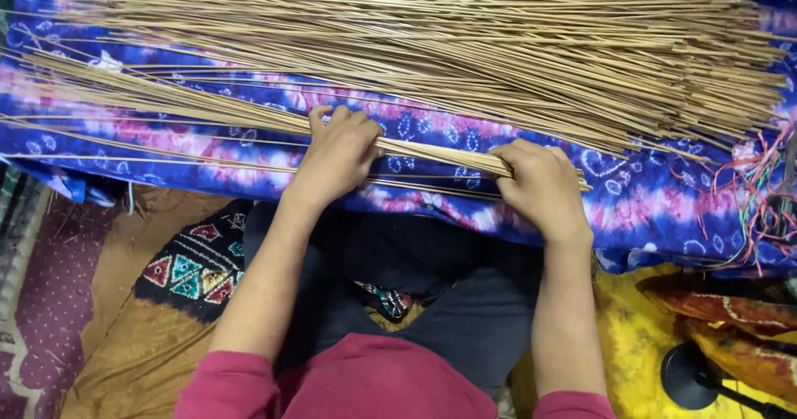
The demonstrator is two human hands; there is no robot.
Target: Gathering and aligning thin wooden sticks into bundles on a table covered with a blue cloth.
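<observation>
A thin bundle of pale straw-coloured sticks (432, 150) lies across a blue and pink tie-dyed cloth (664, 203). My left hand (336, 155) is closed around the bundle near its middle. Gripping the same bundle close to its right end is my right hand (544, 188). The bundle fans out to the left beyond my left hand. Behind it a large loose pile of the same sticks (465, 46) covers the cloth's far side.
A tangle of thin coloured threads (760, 199) lies at the cloth's right edge. My dark-trousered legs sit on a patterned mat (195, 265) with triangles. Yellow fabric (639, 344) and a black round-based object (693, 377) are at the lower right.
</observation>
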